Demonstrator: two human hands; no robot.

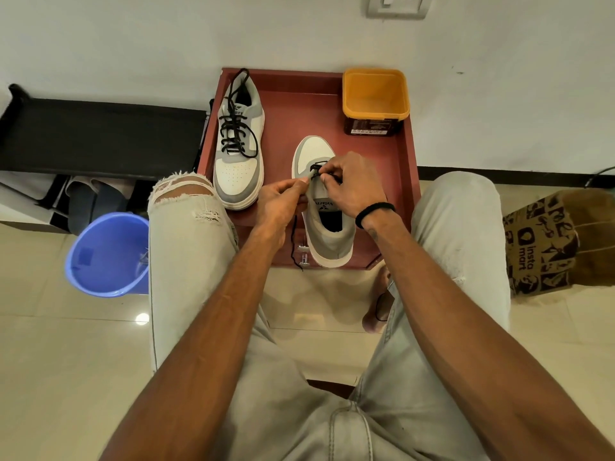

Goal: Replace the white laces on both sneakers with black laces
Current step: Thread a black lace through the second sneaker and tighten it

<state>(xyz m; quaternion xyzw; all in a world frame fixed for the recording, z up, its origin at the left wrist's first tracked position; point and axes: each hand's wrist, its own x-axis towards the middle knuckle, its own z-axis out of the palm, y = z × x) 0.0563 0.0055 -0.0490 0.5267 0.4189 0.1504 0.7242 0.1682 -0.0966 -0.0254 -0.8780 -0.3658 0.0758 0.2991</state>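
Two white-and-grey sneakers lie on a small reddish-brown table (299, 104). The left sneaker (239, 141) carries a full black lacing, its toe pointing toward me. The right sneaker (324, 207) points away from me and has a black lace (293, 241) at its lowest eyelets; one end hangs down over the table's front edge. My left hand (279, 201) pinches the sneaker's tongue edge beside the eyelets. My right hand (352, 184) pinches the black lace over the eyelets. No white laces are in view.
An orange tub (375, 94) stands at the table's back right corner. A blue bucket (106, 257) sits on the floor at left, a black rack (100, 134) behind it. A printed paper bag (545, 241) stands at right. My knees flank the table.
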